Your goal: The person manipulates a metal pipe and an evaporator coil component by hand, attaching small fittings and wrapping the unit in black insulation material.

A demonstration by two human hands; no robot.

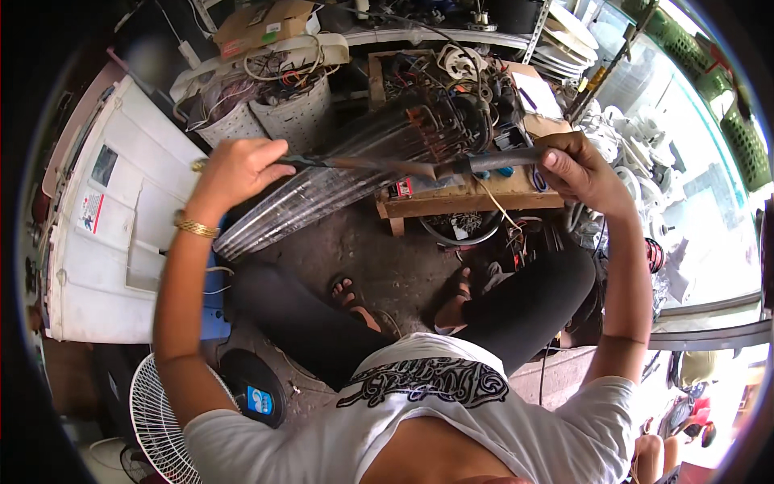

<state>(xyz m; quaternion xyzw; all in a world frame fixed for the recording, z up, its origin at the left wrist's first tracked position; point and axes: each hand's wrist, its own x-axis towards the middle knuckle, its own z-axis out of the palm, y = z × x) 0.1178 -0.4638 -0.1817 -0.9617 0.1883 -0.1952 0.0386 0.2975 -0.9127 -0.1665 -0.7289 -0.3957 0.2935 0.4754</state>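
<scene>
Holds a slender pipe-like piece (379,165) stretched nearly level from left to right, out in front of the knees. At the left, clamps its dark, partly greenish end in the left fingers (262,152), folded over, with index and thumb toward the middle of the length. At the right, grips the thick grey sleeve (500,160) near its outer end, with the right fingers (562,143) curled around and the thumb laid along the near side. Leaves the brownish middle bare, clear of both grips. Narrows to a point at the border of brown and grey; cannot tell there between one joined piece and two touching ends. Crosses, as seen from above, in front of a long finned coil (298,198) with copper bends, and of a low wooden counter (484,202) farther right. Beyond the left fingers, a perforated white basket (294,117) under tangled wires; beside the left forearm, a white appliance casing (121,202). Near the right fingers, piled white plastic parts (633,165).
</scene>
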